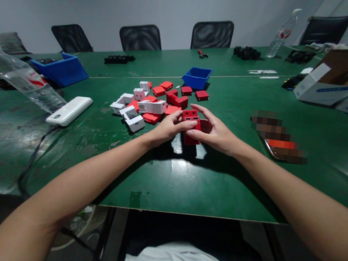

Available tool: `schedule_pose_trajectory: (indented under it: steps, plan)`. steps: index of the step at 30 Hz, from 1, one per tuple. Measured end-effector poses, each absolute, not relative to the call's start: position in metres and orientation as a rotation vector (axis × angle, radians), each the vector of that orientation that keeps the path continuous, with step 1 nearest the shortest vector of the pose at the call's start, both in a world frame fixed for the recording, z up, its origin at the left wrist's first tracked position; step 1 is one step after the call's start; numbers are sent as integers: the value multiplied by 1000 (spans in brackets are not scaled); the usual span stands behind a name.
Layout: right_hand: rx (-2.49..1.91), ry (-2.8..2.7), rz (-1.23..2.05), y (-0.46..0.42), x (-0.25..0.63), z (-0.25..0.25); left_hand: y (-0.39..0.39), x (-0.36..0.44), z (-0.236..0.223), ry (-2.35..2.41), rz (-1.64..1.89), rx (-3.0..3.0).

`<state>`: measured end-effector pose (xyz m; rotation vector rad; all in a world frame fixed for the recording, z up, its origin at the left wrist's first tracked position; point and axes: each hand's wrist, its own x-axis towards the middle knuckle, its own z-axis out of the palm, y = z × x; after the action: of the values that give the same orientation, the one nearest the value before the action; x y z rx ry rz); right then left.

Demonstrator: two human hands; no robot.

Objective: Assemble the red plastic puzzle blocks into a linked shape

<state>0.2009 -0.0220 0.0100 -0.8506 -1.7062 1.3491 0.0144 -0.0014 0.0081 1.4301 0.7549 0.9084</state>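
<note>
A small red plastic box-like part (191,139), with round holes on its top face, is held upright just over the table. My left hand (175,124) grips it from the left, thumb across its front. My right hand (214,131) closes on its right side, thumb on the front and index finger reaching over behind it. The fingers hide much of the part. Just beyond and to the left lies a loose heap of red pieces (151,118) and white U-shaped pieces (135,123). A small blue bin (196,78) stands behind the heap.
On the left are a white power bank (70,110) with a black cable, a leaning plastic bottle (23,80) and a larger blue bin (60,70). A phone (276,144) lies to the right, with a cardboard box (323,88) farther back. The green table's edge (182,213) is near me.
</note>
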Motion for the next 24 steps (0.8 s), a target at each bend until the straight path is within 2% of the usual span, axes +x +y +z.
schedule_pose_trajectory:
  steps: [13, 24]
  plan:
    - [-814, -1808, 1220, -26, 199, 16, -8, 15, 24, 759, 977, 1481]
    - [-803, -1739, 1331, -24, 199, 16, -5, 16, 19, 814, 959, 1482]
